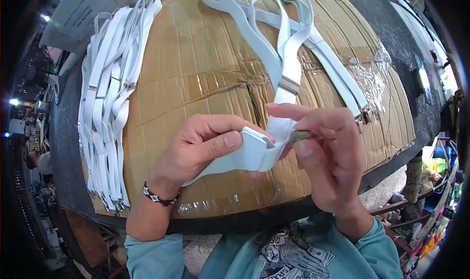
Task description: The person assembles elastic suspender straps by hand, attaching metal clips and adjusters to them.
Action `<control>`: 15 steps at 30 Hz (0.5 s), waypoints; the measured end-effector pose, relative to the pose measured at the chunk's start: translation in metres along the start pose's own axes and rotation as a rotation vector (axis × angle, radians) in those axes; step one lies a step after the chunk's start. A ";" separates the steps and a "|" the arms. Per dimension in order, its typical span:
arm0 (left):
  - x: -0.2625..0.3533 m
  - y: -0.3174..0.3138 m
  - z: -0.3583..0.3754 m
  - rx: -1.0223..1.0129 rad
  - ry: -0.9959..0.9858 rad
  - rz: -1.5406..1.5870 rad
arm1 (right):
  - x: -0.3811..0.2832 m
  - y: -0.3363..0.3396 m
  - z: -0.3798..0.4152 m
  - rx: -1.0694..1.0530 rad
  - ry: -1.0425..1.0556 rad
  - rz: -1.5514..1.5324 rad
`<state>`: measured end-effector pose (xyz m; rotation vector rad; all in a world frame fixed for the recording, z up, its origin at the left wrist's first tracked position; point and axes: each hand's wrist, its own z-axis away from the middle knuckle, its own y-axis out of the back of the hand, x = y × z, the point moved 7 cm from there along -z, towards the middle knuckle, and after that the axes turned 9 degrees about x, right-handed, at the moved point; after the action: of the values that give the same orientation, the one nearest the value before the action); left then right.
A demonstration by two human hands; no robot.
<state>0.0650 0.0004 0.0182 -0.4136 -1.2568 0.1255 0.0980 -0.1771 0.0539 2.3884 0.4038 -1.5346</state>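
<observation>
A dark desk (411, 48) carries a sheet of creased brown cardboard (171, 93), crossed by clear tape (crumpled and shiny at the right). The room around is cluttered: a printed box (78, 12) at the upper left, small bright lights along the left edge, colourful items at the lower right. A bundle of white straps (105, 93) lies lengthwise at the left of the cardboard.

The white strap (292, 53) being handled is at centre; its long axis runs up the frame, leaning slightly right, from the hands through a metal buckle (289, 84) to loops at the top. Its lower part folds back, one band trailing toward the lower left. The left hand's (196, 144) fingers pinch the folded part; the right hand's (333, 151) thumb and fingers grip a small greenish-brown piece (299, 135) beside it.
</observation>
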 end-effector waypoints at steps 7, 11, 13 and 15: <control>0.000 -0.004 -0.002 0.058 0.036 0.041 | -0.002 0.000 0.006 -0.010 -0.126 0.003; 0.002 -0.006 -0.004 0.044 0.001 0.044 | 0.000 -0.001 0.010 0.007 -0.116 -0.004; 0.003 -0.007 -0.005 0.037 -0.025 -0.030 | 0.001 -0.002 0.010 0.012 -0.118 -0.032; 0.002 -0.006 -0.005 0.041 -0.054 -0.098 | 0.002 -0.002 0.011 0.008 -0.124 -0.045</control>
<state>0.0699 -0.0059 0.0212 -0.3140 -1.3227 0.0792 0.0891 -0.1788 0.0476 2.2891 0.4278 -1.6962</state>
